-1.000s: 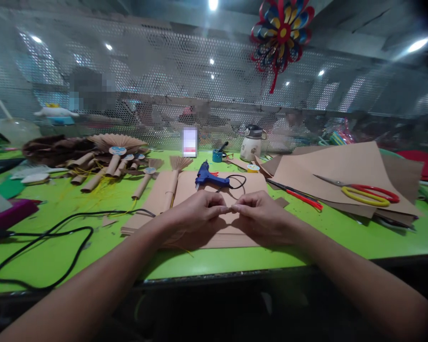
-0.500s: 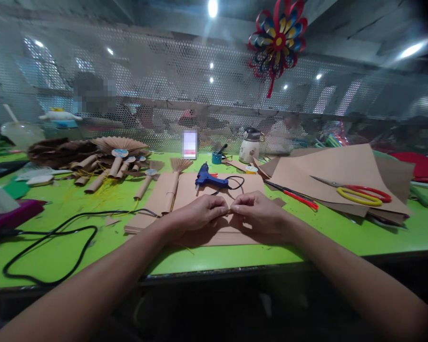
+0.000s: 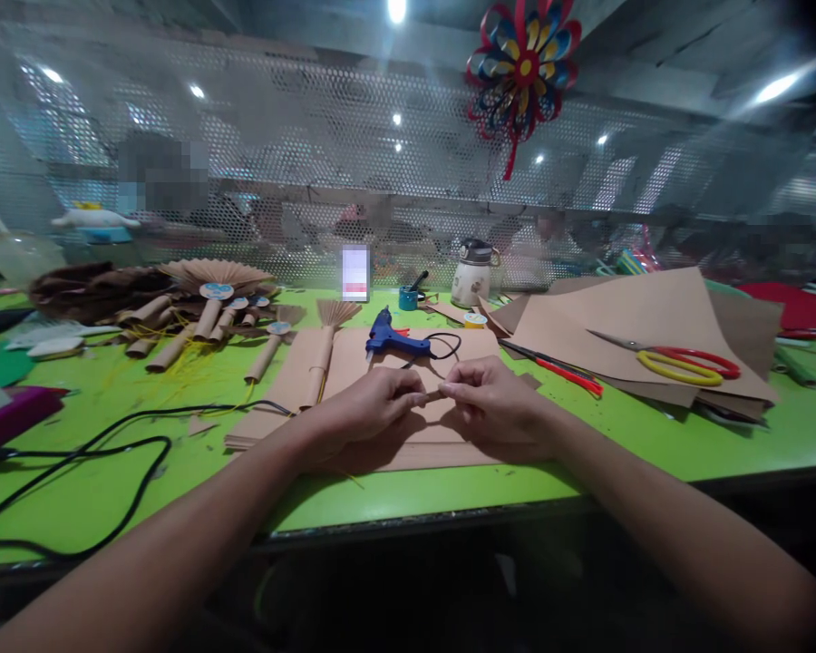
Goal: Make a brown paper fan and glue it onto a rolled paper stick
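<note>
My left hand (image 3: 379, 402) and my right hand (image 3: 490, 396) pinch a small brown paper strip (image 3: 433, 395) between them, one at each end. Both are closed on it, just above a stack of kraft paper (image 3: 408, 455). Right behind them a blue glue gun (image 3: 398, 340) rests on the same paper. Left of it lies a rolled paper tube with a pleated fan top (image 3: 319, 363). Fingers cover much of the strip's ends.
Several paper fans with tube handles (image 3: 208, 317) lie at the left, near a black cable (image 3: 156, 462). At the right, scissors (image 3: 680, 365) lie on large kraft sheets (image 3: 618, 317), beside red-handled tweezers (image 3: 571, 374). A patterned bottle (image 3: 472, 275) stands at the back.
My fingertips have drawn slightly apart, so more of the paper strip shows between them. The whole view has shifted a little; the tools on the table stay put.
</note>
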A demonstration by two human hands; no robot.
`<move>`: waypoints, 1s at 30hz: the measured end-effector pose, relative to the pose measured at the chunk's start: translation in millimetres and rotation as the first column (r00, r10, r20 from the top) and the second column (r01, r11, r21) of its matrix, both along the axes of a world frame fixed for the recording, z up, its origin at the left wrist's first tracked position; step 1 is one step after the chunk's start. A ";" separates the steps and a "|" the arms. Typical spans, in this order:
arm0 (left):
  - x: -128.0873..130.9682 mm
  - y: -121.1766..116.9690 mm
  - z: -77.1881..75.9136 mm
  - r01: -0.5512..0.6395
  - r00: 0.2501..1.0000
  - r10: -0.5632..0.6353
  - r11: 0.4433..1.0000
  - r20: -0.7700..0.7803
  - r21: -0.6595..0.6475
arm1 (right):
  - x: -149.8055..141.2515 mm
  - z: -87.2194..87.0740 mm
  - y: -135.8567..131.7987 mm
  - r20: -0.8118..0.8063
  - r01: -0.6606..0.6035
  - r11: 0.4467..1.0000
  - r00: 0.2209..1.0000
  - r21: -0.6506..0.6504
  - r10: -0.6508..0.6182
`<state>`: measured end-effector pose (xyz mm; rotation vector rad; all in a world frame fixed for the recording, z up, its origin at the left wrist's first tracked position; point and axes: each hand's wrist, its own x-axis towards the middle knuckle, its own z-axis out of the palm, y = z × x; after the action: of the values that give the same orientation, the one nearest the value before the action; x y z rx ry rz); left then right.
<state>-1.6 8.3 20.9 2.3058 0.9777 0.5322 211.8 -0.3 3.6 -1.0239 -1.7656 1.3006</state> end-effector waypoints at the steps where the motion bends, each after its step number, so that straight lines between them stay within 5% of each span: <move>1: -0.3 -0.2 0.9 0.000 1.000 0.000 1.000 -0.007 0.003 | -0.3 -0.1 -1.7 -0.036 -0.024 0.998 0.999 -0.051 0.022; 4: -0.9 -1.9 1.9 -0.002 0.999 0.003 1.000 -0.037 0.003 | 0.0 1.8 -5.0 -0.089 -0.068 0.991 0.994 -0.112 0.058; 9: -1.1 -7.1 0.0 -0.057 0.998 0.058 0.996 0.015 -0.072 | 4.6 10.2 0.6 0.069 0.021 1.000 0.997 0.011 -0.021; 14: -0.1 -5.6 3.8 -0.084 0.995 0.093 0.981 0.042 -0.175 | 7.4 12.0 7.8 0.055 0.060 0.996 0.996 0.062 -0.063; 22: -1.4 2.0 1.8 -0.242 0.962 0.257 0.959 0.093 -0.146 | 7.8 21.6 5.5 0.022 0.088 0.995 0.996 0.044 -0.089; 30: -2.6 -5.3 15.6 -0.049 0.985 0.083 0.975 0.150 -0.215 | 14.1 13.5 14.1 -0.268 0.014 0.999 0.963 -0.044 -0.026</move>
<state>-4.2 3.0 36.5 2.0170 0.9866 0.5987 225.9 13.8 17.1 -0.8409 -1.5254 1.3977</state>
